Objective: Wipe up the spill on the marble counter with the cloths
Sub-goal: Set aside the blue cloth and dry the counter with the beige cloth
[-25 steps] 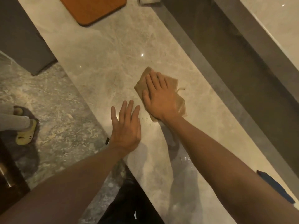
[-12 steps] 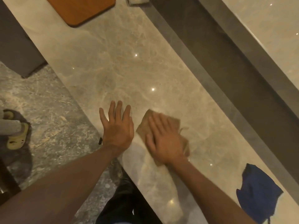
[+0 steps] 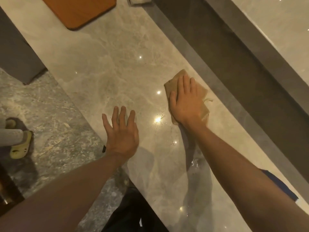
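1. My right hand just slid the cloth away, toward the counter's far edge, fingers flat on it.
2. My left hand stays flat, fingers spread, by the near edge.
3. Wet spots near my right arm still need wiping.

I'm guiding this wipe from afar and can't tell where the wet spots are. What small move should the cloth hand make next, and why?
Probably draw the right hand, pressing flat on the tan cloth, back toward the body. Wet glints sit on the counter just nearer than the cloth and again beside the forearm, so that strip looks unwiped. The left hand rests open near the counter edge.
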